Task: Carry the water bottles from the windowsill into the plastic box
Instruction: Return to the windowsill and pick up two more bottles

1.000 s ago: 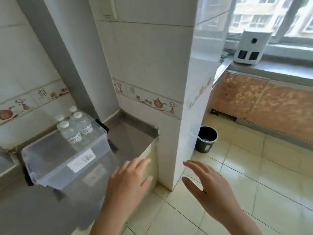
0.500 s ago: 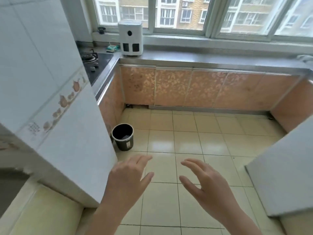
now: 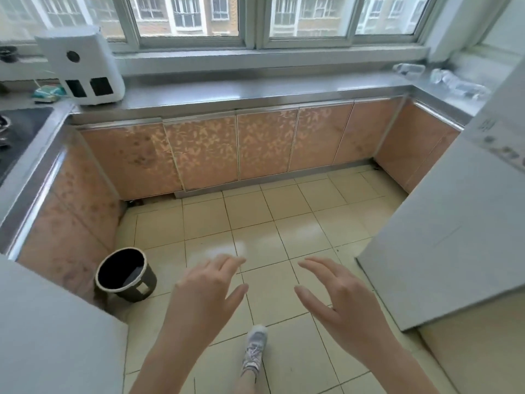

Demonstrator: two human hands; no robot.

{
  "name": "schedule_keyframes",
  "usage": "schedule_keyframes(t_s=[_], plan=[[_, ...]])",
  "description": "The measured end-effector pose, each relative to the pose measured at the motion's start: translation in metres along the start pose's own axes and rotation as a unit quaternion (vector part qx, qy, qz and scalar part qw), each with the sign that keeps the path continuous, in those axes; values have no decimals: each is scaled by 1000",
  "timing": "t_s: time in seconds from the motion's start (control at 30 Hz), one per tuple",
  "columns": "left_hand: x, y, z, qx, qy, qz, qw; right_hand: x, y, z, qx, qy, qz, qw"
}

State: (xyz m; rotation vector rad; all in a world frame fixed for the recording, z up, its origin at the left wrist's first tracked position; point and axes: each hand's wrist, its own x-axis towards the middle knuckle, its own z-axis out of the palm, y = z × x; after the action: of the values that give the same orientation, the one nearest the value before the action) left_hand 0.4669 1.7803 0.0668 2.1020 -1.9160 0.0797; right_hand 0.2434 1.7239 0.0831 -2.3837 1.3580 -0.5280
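Observation:
Clear water bottles (image 3: 454, 82) lie on their sides at the far right end of the steel windowsill counter (image 3: 255, 89), partly cut off by a white wall corner. My left hand (image 3: 207, 294) and my right hand (image 3: 338, 300) hover over the tiled floor in the lower middle, fingers spread, both holding nothing. They are far from the bottles. The plastic box is out of view.
A white appliance (image 3: 85, 66) stands on the counter at the left, beside a stove top (image 3: 17, 129). A black waste bin (image 3: 125, 275) sits on the floor by the left cabinets. White wall corners (image 3: 454, 223) flank both sides. My shoe (image 3: 254, 349) is on the tiles.
The view has swung right, away from the plastic box with bottles, across the kitchen toward the window counter. The bottles at the far right have come into view. Both hands stay empty.

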Motion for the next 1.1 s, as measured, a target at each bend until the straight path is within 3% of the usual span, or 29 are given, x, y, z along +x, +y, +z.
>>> schedule_keyframes(t_s=[0.57,1.1], plan=[[371,7,81,-21,-16,159,987,273,151,-32,14,30,146,989],[691,84,180,-38,-12,184,982,544,355,-100,-8,24,142,990]])
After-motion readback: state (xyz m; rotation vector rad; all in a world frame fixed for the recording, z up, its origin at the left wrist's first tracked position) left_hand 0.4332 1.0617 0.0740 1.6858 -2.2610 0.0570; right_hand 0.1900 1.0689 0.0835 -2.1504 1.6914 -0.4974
